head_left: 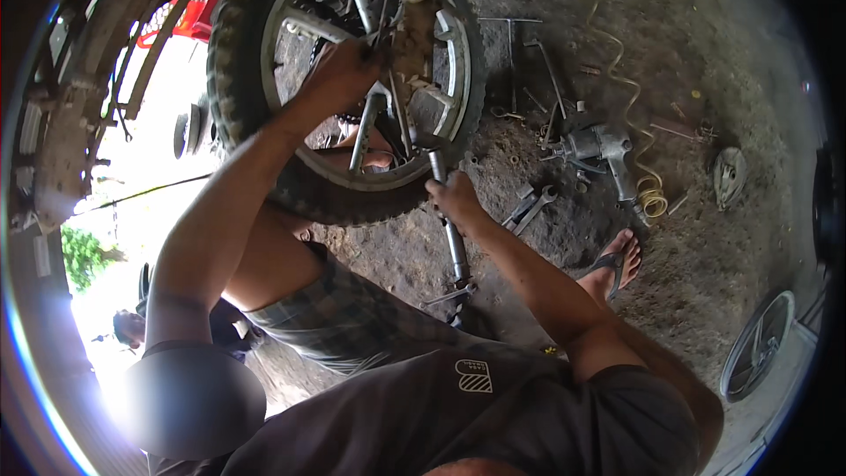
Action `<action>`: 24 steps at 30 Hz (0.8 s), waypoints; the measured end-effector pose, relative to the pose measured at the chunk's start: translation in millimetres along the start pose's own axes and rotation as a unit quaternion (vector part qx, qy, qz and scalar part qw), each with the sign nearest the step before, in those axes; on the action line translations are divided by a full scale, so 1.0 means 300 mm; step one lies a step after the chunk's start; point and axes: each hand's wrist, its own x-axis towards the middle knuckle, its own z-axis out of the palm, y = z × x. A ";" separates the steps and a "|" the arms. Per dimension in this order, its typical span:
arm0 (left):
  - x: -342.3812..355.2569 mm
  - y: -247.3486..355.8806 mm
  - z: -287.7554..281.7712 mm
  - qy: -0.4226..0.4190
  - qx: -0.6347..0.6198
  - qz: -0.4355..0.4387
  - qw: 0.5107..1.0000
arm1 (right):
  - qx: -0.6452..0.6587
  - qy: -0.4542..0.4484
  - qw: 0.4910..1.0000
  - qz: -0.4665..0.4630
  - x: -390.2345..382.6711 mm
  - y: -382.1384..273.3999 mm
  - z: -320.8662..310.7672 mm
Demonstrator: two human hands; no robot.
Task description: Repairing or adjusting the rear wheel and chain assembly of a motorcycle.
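A knobby tyre [238, 79] on a silver spoked rim [357, 178] fills the top middle, with a dirty fork leg [410, 44] across it. My left hand [344, 70] is curled at the wheel's middle beside the fork; what its fingers hold is unclear. My right hand [454, 198] grips a long silver wrench handle [456, 251], whose upper end meets the lower part of the fork. The handle's lower end reaches down over the dirt floor, near other dark metal pieces that I cannot make out.
An air impact gun [595, 150], coiled yellow hose [652, 198], spanners [533, 207] and T-wrench [511, 53] lie on the dirt floor [687, 256]. My sandalled foot [617, 264] is at right, a loose rim [758, 344] beyond. Another person [132, 326] is at lower left.
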 end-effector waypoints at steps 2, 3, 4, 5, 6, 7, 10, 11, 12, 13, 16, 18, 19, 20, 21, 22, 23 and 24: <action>0.017 0.011 -0.019 -0.016 -0.092 -0.043 0.995 | -0.024 0.027 0.999 0.007 -0.012 0.022 -0.022; 0.033 0.004 -0.041 -0.032 -0.034 -0.014 0.999 | 0.020 0.046 0.998 0.035 -0.022 0.024 -0.018; 0.049 0.000 -0.065 -0.049 0.024 0.015 0.998 | 0.063 0.065 0.994 0.062 -0.032 0.024 -0.016; 0.069 0.022 -0.101 -0.081 0.090 0.045 0.992 | 0.083 0.056 0.992 0.073 -0.051 0.004 -0.019; 0.085 0.030 -0.119 -0.076 0.083 0.043 0.993 | 0.074 0.058 0.993 0.072 -0.064 -0.003 -0.026; 0.096 0.040 -0.134 -0.086 0.101 0.071 0.989 | 0.081 0.040 0.993 0.078 -0.076 -0.010 -0.037; 0.130 0.047 -0.149 -0.104 0.108 0.102 0.983 | 0.055 0.007 0.995 0.086 -0.097 -0.033 -0.066; 0.144 0.043 -0.132 -0.123 0.101 0.104 0.982 | -0.005 -0.013 0.996 0.086 -0.116 -0.047 -0.079; 0.153 0.039 -0.116 -0.122 0.095 0.108 0.982 | -0.064 -0.034 0.994 0.085 -0.143 -0.078 -0.083; 0.144 0.008 -0.108 -0.107 0.119 0.097 0.982 | -0.147 -0.047 0.986 0.063 -0.219 -0.196 -0.065; 0.148 0.033 -0.105 -0.098 0.138 0.106 0.980 | -0.123 -0.174 0.976 0.043 -0.241 -0.250 -0.109; 0.140 0.023 -0.108 -0.107 0.133 0.108 0.979 | -0.017 -0.172 0.983 0.063 -0.393 -0.334 -0.089; 0.130 0.055 -0.144 -0.086 0.121 0.120 0.982 | -0.121 -0.142 0.980 0.073 -0.467 -0.339 -0.109; 0.121 0.048 -0.142 -0.075 0.108 0.120 0.984 | -0.220 -0.121 0.964 0.090 -0.503 -0.317 -0.117; 0.127 0.062 -0.127 -0.056 0.134 0.136 0.980 | -0.221 -0.115 0.964 0.094 -0.514 -0.244 -0.138; 0.134 0.067 -0.111 -0.056 0.131 0.142 0.980 | -0.301 -0.065 0.951 -0.029 -0.497 -0.132 -0.157; 0.130 0.053 -0.102 -0.053 0.141 0.150 0.977 | -0.376 -0.020 0.913 -0.156 -0.486 -0.134 -0.133; 0.131 0.040 -0.101 -0.050 0.151 0.158 0.975 | -0.377 -0.020 0.912 -0.159 -0.474 -0.140 -0.115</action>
